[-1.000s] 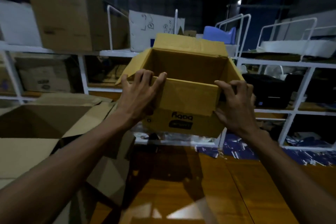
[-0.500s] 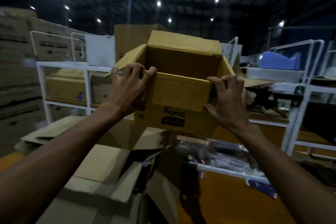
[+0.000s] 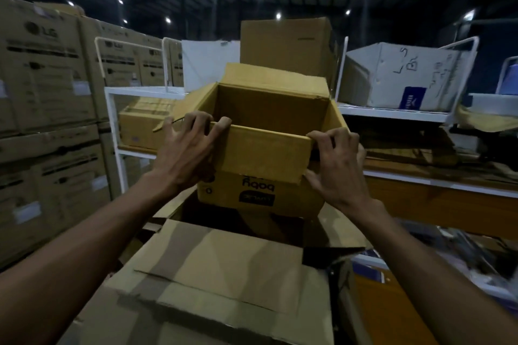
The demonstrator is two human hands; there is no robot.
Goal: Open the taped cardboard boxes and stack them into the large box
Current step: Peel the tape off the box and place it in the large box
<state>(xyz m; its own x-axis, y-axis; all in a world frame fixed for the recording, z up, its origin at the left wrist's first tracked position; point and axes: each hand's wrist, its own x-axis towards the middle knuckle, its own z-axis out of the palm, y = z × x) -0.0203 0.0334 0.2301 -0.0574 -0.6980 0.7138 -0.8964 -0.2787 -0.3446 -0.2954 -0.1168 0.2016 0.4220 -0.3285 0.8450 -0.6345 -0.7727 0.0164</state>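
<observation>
Head view: both hands, left (image 3: 185, 157) and right (image 3: 336, 171), fingers curled over opened small box's (image 3: 263, 154) near flap, above large box (image 3: 224, 269).

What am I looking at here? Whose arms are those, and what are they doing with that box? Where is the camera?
There is no machine here. Those are a person's two bare arms, and the camera sits on that person's head, looking forward and down. That is why you see the arms reaching out from the bottom of the picture.

The left hand and the right hand each grip the near corners of a small cardboard box. Its top flaps are folded open, and no contents show in the part of the inside you can see. It is held up in the air.

Right below it is a large box with its flaps spread open and a dark opening under the small one.

Around them is a dim storeroom: white shelves with more cartons, and a tall stack of printed boxes on the left.
</observation>
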